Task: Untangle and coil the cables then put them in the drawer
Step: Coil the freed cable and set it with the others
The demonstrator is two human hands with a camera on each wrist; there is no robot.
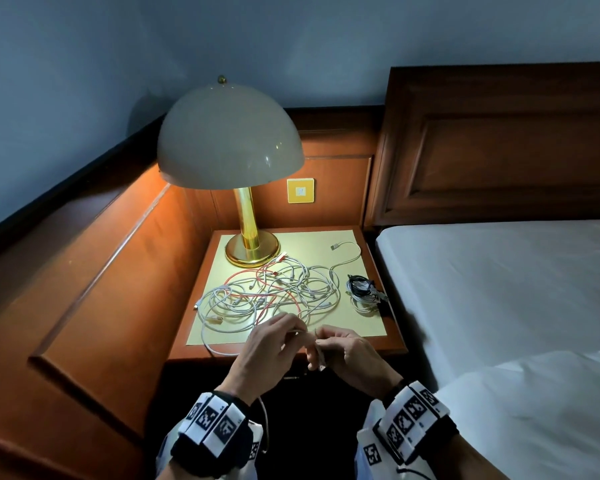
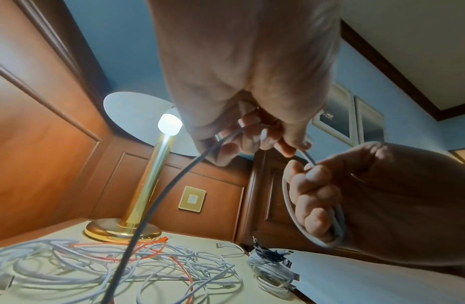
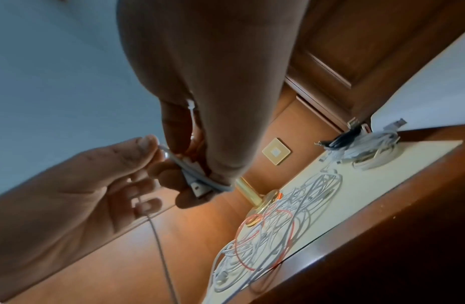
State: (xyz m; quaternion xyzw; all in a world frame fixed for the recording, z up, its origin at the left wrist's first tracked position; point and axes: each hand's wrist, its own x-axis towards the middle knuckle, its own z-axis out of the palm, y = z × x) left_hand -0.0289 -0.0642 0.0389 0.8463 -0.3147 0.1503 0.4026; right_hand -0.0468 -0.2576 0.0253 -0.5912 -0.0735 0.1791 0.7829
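The white cable (image 3: 192,176) I'm working on is held in the air just in front of the surface (image 1: 326,327), so I judge I'm mid-coil, with the tangle (image 1: 267,292) not yet sorted. My right hand (image 1: 347,351) is curled round the small coil and its plug; my left hand (image 1: 271,344) pinches the trailing length. Next I need to feed another loop across without dragging the tangle off.

At twelve o'clock the left hand (image 2: 242,78) pinches a white cable (image 2: 158,193) running down to six. At three o'clock the right hand (image 2: 377,197) grips its coiled loops. Tangled cables (image 2: 101,265) cover the worktop (image 2: 330,267) below.
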